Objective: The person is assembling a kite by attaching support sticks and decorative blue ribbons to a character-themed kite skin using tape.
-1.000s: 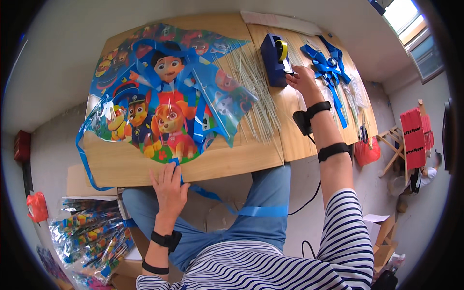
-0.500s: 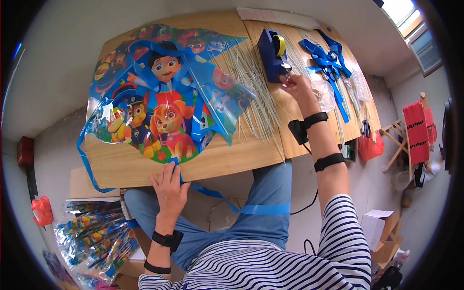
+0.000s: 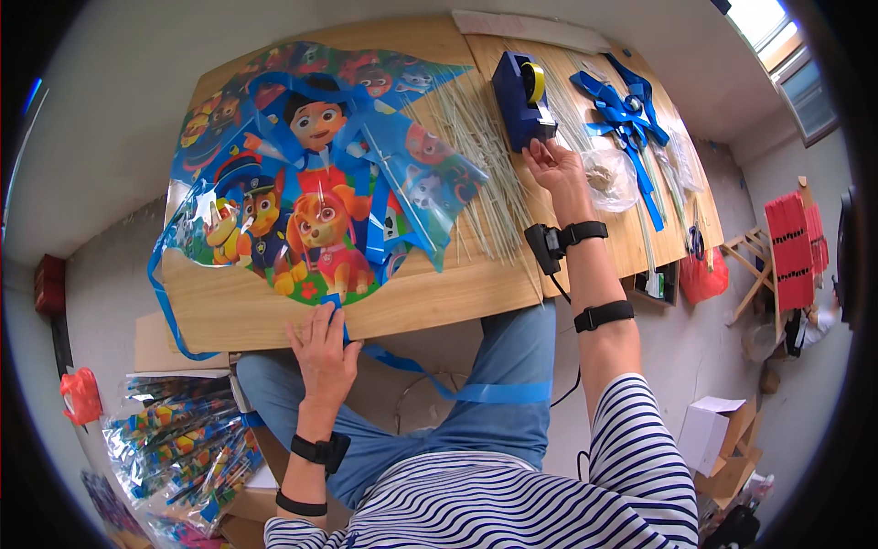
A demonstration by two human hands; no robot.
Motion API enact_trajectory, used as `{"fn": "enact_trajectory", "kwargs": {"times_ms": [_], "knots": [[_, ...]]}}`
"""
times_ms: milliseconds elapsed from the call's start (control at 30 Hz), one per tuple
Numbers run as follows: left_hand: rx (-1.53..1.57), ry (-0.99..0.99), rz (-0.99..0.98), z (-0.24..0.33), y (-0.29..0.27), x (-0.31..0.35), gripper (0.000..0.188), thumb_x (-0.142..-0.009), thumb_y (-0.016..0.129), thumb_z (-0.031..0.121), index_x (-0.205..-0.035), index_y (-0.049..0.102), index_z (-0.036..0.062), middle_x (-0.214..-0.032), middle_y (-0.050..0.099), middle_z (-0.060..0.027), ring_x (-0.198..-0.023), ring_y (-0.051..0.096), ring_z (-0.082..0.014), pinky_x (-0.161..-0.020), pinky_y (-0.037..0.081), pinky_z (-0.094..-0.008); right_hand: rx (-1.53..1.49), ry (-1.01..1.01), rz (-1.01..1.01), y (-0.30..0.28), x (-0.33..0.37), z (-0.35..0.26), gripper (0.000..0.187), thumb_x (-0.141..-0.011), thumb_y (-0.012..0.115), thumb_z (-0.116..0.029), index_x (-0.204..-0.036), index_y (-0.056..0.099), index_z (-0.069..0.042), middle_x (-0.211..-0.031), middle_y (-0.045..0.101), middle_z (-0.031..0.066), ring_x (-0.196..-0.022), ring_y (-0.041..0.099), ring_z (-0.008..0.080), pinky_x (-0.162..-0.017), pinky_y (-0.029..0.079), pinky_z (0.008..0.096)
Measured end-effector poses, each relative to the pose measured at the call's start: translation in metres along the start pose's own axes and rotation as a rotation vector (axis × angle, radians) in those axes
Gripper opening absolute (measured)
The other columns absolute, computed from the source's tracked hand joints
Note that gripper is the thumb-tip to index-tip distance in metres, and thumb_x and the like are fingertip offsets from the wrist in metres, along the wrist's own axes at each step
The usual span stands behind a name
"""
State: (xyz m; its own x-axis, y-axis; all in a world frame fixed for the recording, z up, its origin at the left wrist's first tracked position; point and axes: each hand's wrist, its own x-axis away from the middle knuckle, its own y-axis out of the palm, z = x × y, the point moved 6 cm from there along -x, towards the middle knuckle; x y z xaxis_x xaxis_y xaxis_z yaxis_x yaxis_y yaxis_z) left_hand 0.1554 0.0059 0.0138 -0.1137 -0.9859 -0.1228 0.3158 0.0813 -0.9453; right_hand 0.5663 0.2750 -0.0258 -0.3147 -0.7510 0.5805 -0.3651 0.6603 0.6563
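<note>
A printed plastic kite (image 3: 334,247) with cartoon figures lies on the left of the wooden table, its rounded lower edge toward me. At that edge my left hand (image 3: 326,355) holds the end of a blue ribbon (image 3: 332,300) against the kite, fingers close together. The rest of this ribbon hangs off the table and runs across my lap. My right hand (image 3: 555,170) is turned partly palm up at the front of a dark blue tape dispenser (image 3: 514,102) with a yellow core. Its fingertips are pinched by the cutter; any tape between them is too small to see.
Thin pale rods (image 3: 489,174) lie scattered between kite and dispenser. Right of them are a clear plastic bag (image 3: 611,178), a bundle of blue ribbons (image 3: 631,119) and scissors (image 3: 696,242). Packed kites (image 3: 183,448) fill the lower left; a red bag (image 3: 702,277) hangs by the table's right side.
My right hand has turned more palm up and shifted slightly at the dispenser's front, its forearm swinging left. The clear bag shows more fully. My left hand stays on the ribbon.
</note>
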Motion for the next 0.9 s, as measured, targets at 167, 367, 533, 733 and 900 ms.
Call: {"fn": "enact_trajectory", "kwargs": {"times_ms": [167, 367, 533, 733, 900], "knots": [[0.015, -0.020, 0.014, 0.001, -0.002, 0.000, 0.056, -0.071, 0.076, 0.016, -0.122, 0.059, 0.0022, -0.137, 0.051, -0.0098, -0.129, 0.044, -0.0317, -0.113, 0.019, -0.0606, 0.106, -0.054, 0.030, 0.003, -0.011, -0.001, 0.010, -0.092, 0.053, 0.000, -0.101, 0.053, 0.004, -0.103, 0.057, 0.0198, -0.098, 0.062, 0.0363, -0.099, 0.044, 0.0601], [0.046, -0.042, 0.020, -0.004, -0.003, 0.004, 0.057, -0.071, 0.076, 0.015, -0.124, 0.057, 0.0044, -0.137, 0.050, -0.0088, -0.129, 0.045, -0.0307, -0.112, 0.020, -0.0613, 0.559, -0.256, 0.219, 0.008, -0.002, -0.004, 0.011, -0.090, 0.059, -0.008, -0.089, 0.061, 0.003, -0.090, 0.064, 0.0161, -0.089, 0.065, 0.0314, -0.093, 0.050, 0.0479], [0.056, -0.039, 0.032, -0.002, -0.004, -0.002, 0.056, -0.072, 0.075, 0.016, -0.123, 0.057, 0.0050, -0.136, 0.050, -0.0082, -0.127, 0.046, -0.0305, -0.110, 0.022, -0.0627, 2.131, -1.006, -0.234, 0.002, 0.006, -0.026, 0.017, -0.083, 0.065, -0.006, -0.092, 0.060, 0.007, -0.086, 0.063, 0.0165, -0.077, 0.067, 0.0303, -0.078, 0.058, 0.0447], [0.069, -0.073, 0.059, -0.011, -0.001, 0.005, 0.053, -0.071, 0.076, 0.015, -0.120, 0.058, 0.0042, -0.132, 0.048, -0.0082, -0.125, 0.047, -0.0291, -0.109, 0.023, -0.0645, 0.952, -0.311, -0.536, 0.086, 0.069, 0.013, 0.012, -0.087, 0.063, -0.002, -0.098, 0.063, 0.004, -0.088, 0.065, 0.0100, -0.082, 0.068, 0.0226, -0.080, 0.057, 0.0331], [0.096, -0.053, 0.064, -0.008, 0.000, 0.001, 0.053, -0.072, 0.076, 0.015, -0.120, 0.058, 0.0039, -0.129, 0.047, -0.0082, -0.125, 0.047, -0.0281, -0.108, 0.022, -0.0662, 1.201, -0.140, -0.816, 0.109, 0.146, 0.106, 0.015, -0.089, 0.065, -0.008, -0.099, 0.065, 0.003, -0.088, 0.065, 0.0072, -0.080, 0.068, 0.0192, -0.077, 0.055, 0.0283]]}}
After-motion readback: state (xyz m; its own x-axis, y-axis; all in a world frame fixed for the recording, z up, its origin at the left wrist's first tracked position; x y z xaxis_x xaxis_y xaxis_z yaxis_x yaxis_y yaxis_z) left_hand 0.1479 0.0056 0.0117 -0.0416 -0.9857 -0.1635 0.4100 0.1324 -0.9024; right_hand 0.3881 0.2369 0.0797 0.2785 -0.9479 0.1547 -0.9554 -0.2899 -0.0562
